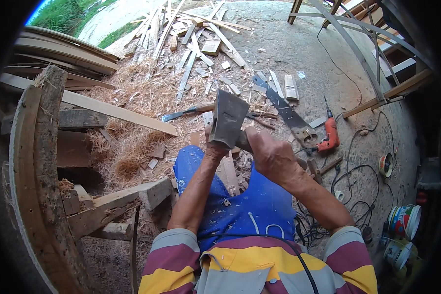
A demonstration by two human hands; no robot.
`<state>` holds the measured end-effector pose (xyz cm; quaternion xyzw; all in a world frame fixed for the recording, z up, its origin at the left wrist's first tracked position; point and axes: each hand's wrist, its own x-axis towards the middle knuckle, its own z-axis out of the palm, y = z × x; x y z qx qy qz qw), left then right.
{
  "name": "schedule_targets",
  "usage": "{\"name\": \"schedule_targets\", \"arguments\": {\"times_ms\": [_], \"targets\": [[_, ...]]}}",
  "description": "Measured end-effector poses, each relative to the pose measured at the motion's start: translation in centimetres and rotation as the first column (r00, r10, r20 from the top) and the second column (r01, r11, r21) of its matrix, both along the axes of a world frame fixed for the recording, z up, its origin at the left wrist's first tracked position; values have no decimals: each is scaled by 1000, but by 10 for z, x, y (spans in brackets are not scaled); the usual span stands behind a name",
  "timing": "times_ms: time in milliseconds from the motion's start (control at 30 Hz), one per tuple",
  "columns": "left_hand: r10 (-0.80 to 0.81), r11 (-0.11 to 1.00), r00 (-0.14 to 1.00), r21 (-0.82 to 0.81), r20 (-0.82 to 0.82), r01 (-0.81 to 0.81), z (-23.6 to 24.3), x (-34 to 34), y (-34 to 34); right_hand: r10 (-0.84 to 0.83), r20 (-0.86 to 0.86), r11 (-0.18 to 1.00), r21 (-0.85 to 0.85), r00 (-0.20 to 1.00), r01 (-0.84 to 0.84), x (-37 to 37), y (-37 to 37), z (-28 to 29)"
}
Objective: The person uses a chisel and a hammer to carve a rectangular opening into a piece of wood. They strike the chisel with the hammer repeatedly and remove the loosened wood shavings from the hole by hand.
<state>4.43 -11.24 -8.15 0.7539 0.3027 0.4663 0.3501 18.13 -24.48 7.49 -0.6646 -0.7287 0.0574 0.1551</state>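
Observation:
My right hand (272, 153) is wrapped round the handle of a hatchet (230, 117), close below its broad grey metal head. The head is raised in front of my lap. My left hand (214, 147) is at the lower left edge of that head, which hides most of its fingers; whether it grips anything I cannot tell. Beyond the hatchet, a tool with a wooden handle and a flat metal blade (174, 116) lies on the shavings. To its right a handsaw (290, 116) rests on the ground. A red power drill (330, 134) lies near the saw's handle.
A rough timber frame (46, 147) stands at my left, with a long plank (117, 112) across it. Wood offcuts (191, 49) and shavings (127, 164) cover the ground ahead. Cables (350, 171) and paint buckets (404, 220) are at my right. A wooden framework (372, 59) stands far right.

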Motion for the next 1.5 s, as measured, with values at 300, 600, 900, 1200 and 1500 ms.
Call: {"name": "schedule_targets", "arguments": {"times_ms": [300,600,900,1200,1500], "targets": [[53,998,994,-22,-97,-56,16,7,33,-188,-458,980,-142,869,138,6,-34,-34],[26,999,1000,-47,2,-26,22,2,-25,-437,-587,898,-330,682,291,3,-63,-29],[246,933,954,310,-173,-184,13,10,-58,-380,-611,924,-290,695,250,-7,-69,-34],[189,966,982,-181,4,-185,22,24,37,-435,-668,900,-314,604,302,-9,-60,-38],[-203,950,979,-241,0,197,40,8,56,-454,-696,891,-363,556,273,-7,-74,-53]]}}
